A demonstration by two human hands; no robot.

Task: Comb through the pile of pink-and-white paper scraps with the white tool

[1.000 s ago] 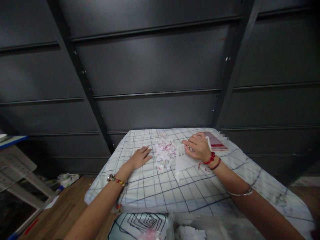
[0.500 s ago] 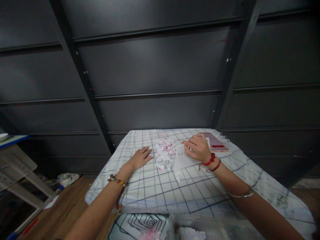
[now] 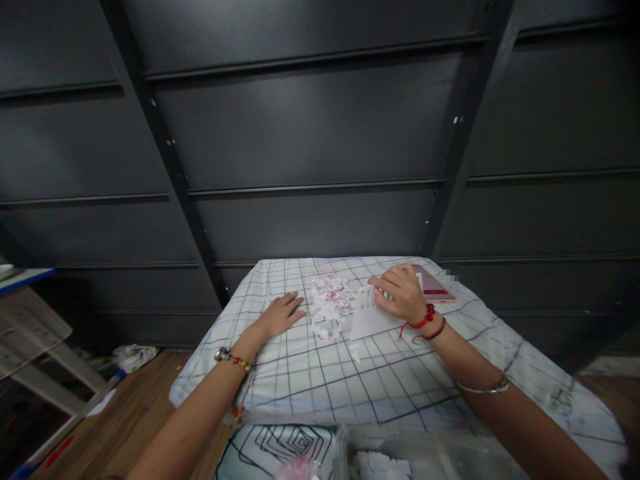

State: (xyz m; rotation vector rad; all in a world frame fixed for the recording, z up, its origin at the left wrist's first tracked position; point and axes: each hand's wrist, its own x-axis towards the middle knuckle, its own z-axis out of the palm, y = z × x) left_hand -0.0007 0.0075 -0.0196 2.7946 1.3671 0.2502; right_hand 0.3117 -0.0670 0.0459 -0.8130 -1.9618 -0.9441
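My right hand [image 3: 401, 292] is closed over the top edge of a thin white slotted plastic scraper-like sheet [image 3: 373, 320], which stands tilted with its lower edge on the checked cloth [image 3: 325, 373]. Just left of the sheet lies a pile of torn white paper scraps [image 3: 331, 299] with pink and red marks. Flat on the cloth left of the pile rests my left hand [image 3: 281, 313], fingers stretched out and holding nothing. One small scrap [image 3: 355, 353] lies apart, in front of the sheet.
Behind my right hand lies a pinkish phone-like device [image 3: 436, 287]. Nearer me stands a clear plastic bin [image 3: 343, 453] with white pieces inside. A pink bundle [image 3: 299, 469] sits beside it. A dark panelled wall [image 3: 315, 227] rises behind the cloth; a stool-like frame [image 3: 45, 333] stands at left.
My right hand has moved slightly to the right with the white sheet, widening the gap to the paper pile. My left hand has stayed in place.
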